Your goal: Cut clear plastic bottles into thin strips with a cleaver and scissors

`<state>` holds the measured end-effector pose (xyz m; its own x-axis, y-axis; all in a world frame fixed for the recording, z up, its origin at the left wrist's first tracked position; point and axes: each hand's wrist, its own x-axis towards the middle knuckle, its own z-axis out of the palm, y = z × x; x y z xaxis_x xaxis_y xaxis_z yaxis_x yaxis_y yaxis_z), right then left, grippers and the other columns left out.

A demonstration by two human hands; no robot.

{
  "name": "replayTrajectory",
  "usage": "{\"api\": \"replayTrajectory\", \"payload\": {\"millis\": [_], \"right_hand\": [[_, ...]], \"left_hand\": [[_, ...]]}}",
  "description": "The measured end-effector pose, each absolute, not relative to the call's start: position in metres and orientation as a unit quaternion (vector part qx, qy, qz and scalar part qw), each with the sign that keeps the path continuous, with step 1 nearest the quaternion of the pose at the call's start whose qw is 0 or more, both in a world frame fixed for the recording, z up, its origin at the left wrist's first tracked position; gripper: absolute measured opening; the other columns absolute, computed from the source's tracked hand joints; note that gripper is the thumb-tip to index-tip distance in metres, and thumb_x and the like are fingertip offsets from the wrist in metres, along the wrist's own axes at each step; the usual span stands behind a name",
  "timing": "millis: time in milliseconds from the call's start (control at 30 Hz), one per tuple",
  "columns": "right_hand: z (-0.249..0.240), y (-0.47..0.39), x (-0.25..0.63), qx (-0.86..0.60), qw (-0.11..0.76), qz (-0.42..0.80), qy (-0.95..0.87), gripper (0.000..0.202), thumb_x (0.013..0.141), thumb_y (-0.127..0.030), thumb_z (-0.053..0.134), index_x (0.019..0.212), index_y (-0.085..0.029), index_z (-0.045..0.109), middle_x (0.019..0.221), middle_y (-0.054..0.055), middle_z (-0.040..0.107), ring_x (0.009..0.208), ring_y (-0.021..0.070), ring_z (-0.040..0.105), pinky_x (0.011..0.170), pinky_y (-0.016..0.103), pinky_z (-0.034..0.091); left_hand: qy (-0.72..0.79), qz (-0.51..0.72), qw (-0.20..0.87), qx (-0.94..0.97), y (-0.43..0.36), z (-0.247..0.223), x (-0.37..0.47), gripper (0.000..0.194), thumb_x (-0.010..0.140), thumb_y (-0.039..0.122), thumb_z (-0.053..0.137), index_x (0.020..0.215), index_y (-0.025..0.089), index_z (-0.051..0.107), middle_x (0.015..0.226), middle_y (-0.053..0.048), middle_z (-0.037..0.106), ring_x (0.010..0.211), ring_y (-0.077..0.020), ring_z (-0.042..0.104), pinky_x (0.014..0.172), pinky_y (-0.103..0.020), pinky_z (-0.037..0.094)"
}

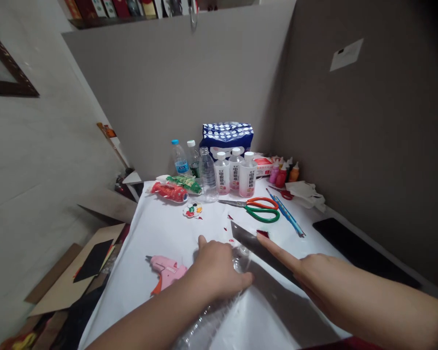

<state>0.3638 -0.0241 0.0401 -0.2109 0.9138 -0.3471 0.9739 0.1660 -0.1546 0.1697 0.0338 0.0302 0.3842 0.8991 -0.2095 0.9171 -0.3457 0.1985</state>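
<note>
A clear plastic bottle lies on its side on the white-covered table, and my left hand is wrapped over it from above. Part of the bottle shows beyond my fingers. In my right hand is a knife with a broad metal blade, its handle hidden by my grip. My right index finger stretches along the blade's back. The blade is close to the bottle's far end; I cannot tell if they touch. Left of my left hand lies a pink glue gun.
Green-and-orange-handled scissors lie ahead of my hands. Behind stand an empty clear bottle, several labelled bottles and a blue package. Fish-shaped crafts are left, paint bottles, brushes and a black slab right.
</note>
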Motion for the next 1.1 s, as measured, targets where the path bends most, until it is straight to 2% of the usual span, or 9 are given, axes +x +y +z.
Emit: {"api": "replayTrajectory", "payload": {"millis": [67,167,300,433,567,700,867,1000,1100], "right_hand": [[0.051,-0.018,0.36,0.611,0.114,-0.153,0.768,0.114,0.06,0.005,0.051,0.147,-0.04,-0.007,0.049,-0.009,0.032,0.04,0.0098,0.029,0.045,0.025,0.016],[0.055,-0.011,0.356,0.589,0.098,-0.134,0.791,0.112,0.063,0.005,0.048,0.145,-0.043,-0.011,0.054,-0.007,0.04,0.04,0.01,0.035,0.044,0.024,0.017],[0.054,-0.002,0.346,0.593,0.11,-0.12,0.789,0.114,0.061,0.004,0.049,0.145,-0.039,-0.014,0.056,-0.006,0.046,0.039,0.0096,0.035,0.043,0.023,0.018],[0.06,0.008,0.334,0.578,0.111,-0.12,0.799,0.11,0.064,0.001,0.05,0.146,-0.041,-0.01,0.063,-0.003,0.052,0.04,0.0086,0.034,0.044,0.022,0.019],[0.063,0.02,0.326,0.561,0.098,-0.114,0.814,0.11,0.062,0.002,0.05,0.148,-0.037,-0.006,0.067,-0.001,0.058,0.044,0.0111,0.045,0.046,0.022,0.021],[0.063,0.029,0.32,0.545,0.107,-0.112,0.824,0.106,0.064,0.0,0.049,0.149,-0.035,-0.004,0.073,0.003,0.062,0.05,0.0145,0.052,0.046,0.023,0.023],[0.066,0.039,0.312,0.515,0.074,-0.117,0.846,0.103,0.069,-0.004,0.05,0.148,-0.036,-0.007,0.076,0.004,0.065,0.051,0.0148,0.053,0.045,0.021,0.026],[0.074,0.041,0.303,0.513,0.114,-0.124,0.841,0.107,0.066,-0.004,0.055,0.149,-0.032,-0.006,0.078,0.006,0.066,0.056,0.0164,0.055,0.046,0.022,0.026],[0.073,0.04,0.304,0.514,0.105,-0.122,0.843,0.11,0.065,-0.004,0.058,0.149,-0.032,-0.007,0.077,0.005,0.065,0.057,0.0169,0.056,0.046,0.022,0.026]], "left_hand": [[0.536,-0.041,0.153,0.829,0.037,0.03,0.169,0.042,0.068,0.06,0.052,0.075,0.022,0.068,0.072,-0.006,0.067,0.083,-0.0292,0.06,0.097,-0.044,0.033],[0.521,-0.041,0.144,0.84,0.04,0.025,0.168,0.039,0.069,0.055,0.052,0.076,0.021,0.069,0.075,-0.008,0.068,0.081,-0.0287,0.062,0.094,-0.042,0.037],[0.513,-0.028,0.127,0.849,0.04,0.021,0.167,0.035,0.067,0.052,0.054,0.073,0.02,0.068,0.076,-0.009,0.068,0.079,-0.0286,0.061,0.09,-0.042,0.041],[0.531,-0.029,0.125,0.838,0.038,0.024,0.167,0.034,0.066,0.051,0.056,0.068,0.019,0.067,0.071,-0.011,0.066,0.083,-0.0306,0.059,0.08,-0.038,0.048],[0.533,-0.04,0.14,0.833,0.037,0.028,0.167,0.028,0.065,0.045,0.057,0.066,0.019,0.067,0.067,-0.01,0.064,0.076,-0.0283,0.06,0.074,-0.037,0.05],[0.534,-0.042,0.148,0.831,0.037,0.029,0.168,0.027,0.065,0.042,0.058,0.068,0.018,0.068,0.07,-0.012,0.065,0.08,-0.029,0.061,0.076,-0.036,0.05],[0.548,-0.035,0.15,0.822,0.034,0.026,0.168,0.041,0.071,0.05,0.052,0.083,0.016,0.071,0.08,-0.014,0.069,0.084,-0.0311,0.062,0.083,-0.04,0.048],[0.548,-0.023,0.167,0.819,0.032,0.026,0.169,0.05,0.079,0.057,0.042,0.1,0.021,0.07,0.093,-0.012,0.072,0.09,-0.032,0.063,0.094,-0.046,0.04],[0.559,-0.029,0.188,0.807,0.03,0.029,0.172,0.052,0.081,0.059,0.039,0.107,0.025,0.068,0.101,-0.01,0.071,0.096,-0.0323,0.063,0.102,-0.052,0.029]]}}
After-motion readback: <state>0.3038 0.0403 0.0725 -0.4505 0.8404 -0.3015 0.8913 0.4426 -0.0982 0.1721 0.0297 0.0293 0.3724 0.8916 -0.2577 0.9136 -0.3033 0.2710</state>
